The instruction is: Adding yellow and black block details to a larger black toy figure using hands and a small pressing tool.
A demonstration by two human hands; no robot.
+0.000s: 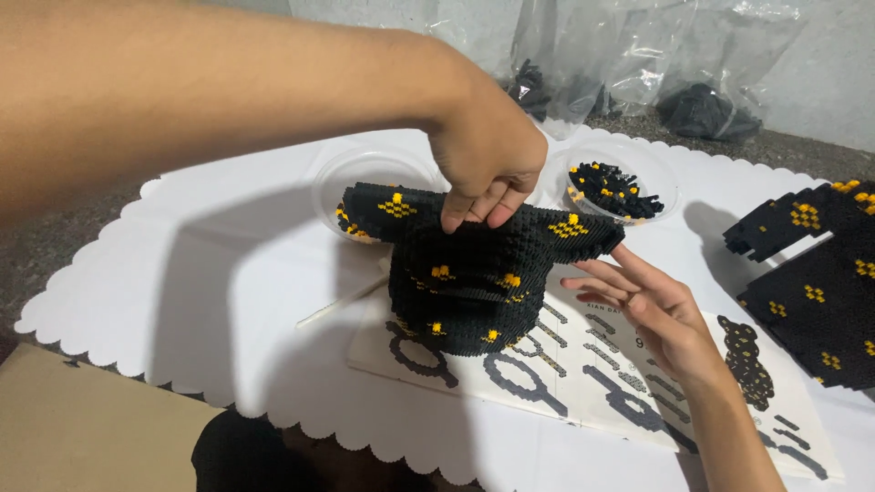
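Pinching the top of one black brick model (474, 273), the left hand (488, 155) holds it from above; right of that, the right hand (652, 305), fingers loosely spread, touches its edge. Two clear bowls (661, 178) sit behind; a second model (820, 282) lies farther right.

Brick model (483, 273): blk w/ yellow dot clusters. Mat (228, 301): white, scalloped edge. Instr. sheet (592, 383): white w/ grey-blk diagrams. Bowl pieces (612, 189): blk + yellow.
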